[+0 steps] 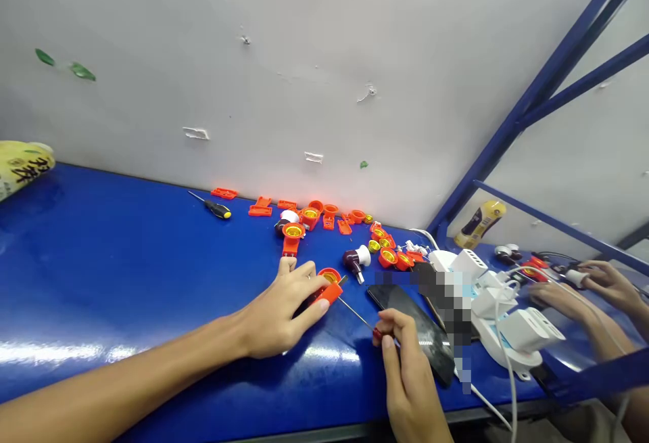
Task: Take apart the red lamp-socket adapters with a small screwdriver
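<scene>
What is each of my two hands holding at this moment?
Left hand: closed on an orange socket piece.
Right hand: closed on the red handle of a screwdriver.

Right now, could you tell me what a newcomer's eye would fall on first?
Probably the orange lamp socket in the left hand, with the screwdriver in the right hand pointed at it, over the blue table. Next, the orange parts along the wall, then the white chargers at the right.
</scene>
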Available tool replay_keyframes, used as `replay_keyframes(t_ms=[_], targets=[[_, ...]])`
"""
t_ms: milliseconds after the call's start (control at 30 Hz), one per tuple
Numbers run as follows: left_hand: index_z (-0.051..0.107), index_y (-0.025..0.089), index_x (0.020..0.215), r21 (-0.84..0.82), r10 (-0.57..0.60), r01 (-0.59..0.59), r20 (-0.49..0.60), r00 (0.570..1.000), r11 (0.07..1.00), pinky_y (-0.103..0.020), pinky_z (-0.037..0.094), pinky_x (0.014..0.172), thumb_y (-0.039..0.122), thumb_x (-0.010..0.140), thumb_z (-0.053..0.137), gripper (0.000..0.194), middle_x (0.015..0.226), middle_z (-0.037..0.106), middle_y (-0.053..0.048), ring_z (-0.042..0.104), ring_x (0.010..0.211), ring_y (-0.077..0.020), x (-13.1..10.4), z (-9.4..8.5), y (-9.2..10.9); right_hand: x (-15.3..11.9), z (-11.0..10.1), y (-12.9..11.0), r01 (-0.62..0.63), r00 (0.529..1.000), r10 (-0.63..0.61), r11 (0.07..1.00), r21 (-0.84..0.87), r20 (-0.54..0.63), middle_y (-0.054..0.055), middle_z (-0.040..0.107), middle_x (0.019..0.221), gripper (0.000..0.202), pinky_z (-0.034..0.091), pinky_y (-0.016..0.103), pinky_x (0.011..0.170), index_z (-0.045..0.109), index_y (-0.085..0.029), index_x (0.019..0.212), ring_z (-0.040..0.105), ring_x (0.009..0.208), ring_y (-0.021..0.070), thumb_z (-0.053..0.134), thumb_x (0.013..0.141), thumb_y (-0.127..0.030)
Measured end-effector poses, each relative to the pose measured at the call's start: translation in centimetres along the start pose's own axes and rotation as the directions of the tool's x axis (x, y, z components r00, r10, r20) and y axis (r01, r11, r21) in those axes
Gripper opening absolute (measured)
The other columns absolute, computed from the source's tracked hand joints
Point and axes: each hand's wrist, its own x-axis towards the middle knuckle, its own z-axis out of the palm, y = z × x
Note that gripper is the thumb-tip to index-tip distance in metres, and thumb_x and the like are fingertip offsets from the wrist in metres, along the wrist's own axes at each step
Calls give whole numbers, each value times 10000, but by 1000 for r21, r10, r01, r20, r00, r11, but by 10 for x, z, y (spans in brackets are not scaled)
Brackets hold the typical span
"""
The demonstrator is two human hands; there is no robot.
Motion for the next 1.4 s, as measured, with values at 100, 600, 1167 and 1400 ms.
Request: replay_keyframes(t_ms=[100, 600, 1167, 1400], targets=[[614, 202, 917, -3, -10, 10, -10, 1000, 1000, -468, 318, 921, 391, 1060, 362, 346, 833, 496, -11, 445, 803, -217, 1, 0, -2, 0, -2, 4, 38, 999, -39, 999, -6, -18, 54, 728, 1053, 295, 592, 269, 867, 525, -239, 1308, 734, 968, 177, 509, 1014, -258], [638, 214, 1049, -7, 47, -47, 35, 998, 999, -471, 332, 930, 367, 1046, 401, 282, 881, 525, -23, 475, 850, -230, -2, 0, 2, -1, -1, -8, 131, 990, -132, 991, 40, 43, -19, 642, 788, 398, 536, 232, 671, 445, -242, 1454, 648, 661, 136, 322, 1076, -245], [625, 215, 1119, -57, 74, -72, 25, 997, 996, -368, 371, 880, 361, 1064, 417, 260, 924, 551, -16, 469, 867, -208, 2, -5, 6, 18, -22, -10, -168, 985, 152, 956, 240, 82, 101, 678, 1134, 145, 524, 395, 990, 778, -240, 820, 593, 1239, 282, 720, 884, -357], [613, 201, 1085, -26, 70, -68, 84, 994, 997, -375, 390, 858, 378, 1064, 388, 288, 918, 561, -34, 468, 858, -212, 2, -6, 11, 2, -16, -18, -226, 973, 228, 938, 263, 23, 8, 661, 744, 256, 477, 261, 540, 628, -217, 809, 563, 526, 121, 692, 920, -439]])
